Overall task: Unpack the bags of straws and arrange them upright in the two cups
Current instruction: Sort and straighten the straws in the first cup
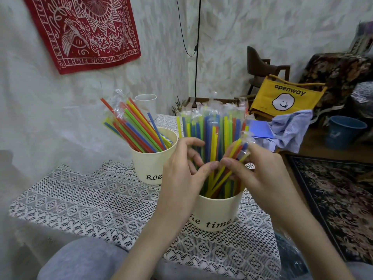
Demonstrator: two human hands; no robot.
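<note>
Two cream cups stand on a lace-covered table (84,199). The near cup (216,213) holds a dense upright bunch of coloured wrapped straws (212,130). The far cup (150,164) holds straws (135,126) that lean to the left. My left hand (181,174) curls around the left side of the near bunch, thumb pressed on the straws. My right hand (254,170) grips several slanted wrapped straws (236,154) at the right side of the same bunch. Both thumbs nearly meet in front of the straws.
A white plastic cup (146,104) stands behind the far cup near the wall. Blue cloth (290,128) and a blue sheet (260,128) lie at the table's right. A yellow bag (286,96), a chair and a blue bucket (343,130) are further right. Crumpled clear plastic (290,257) lies at the lower right.
</note>
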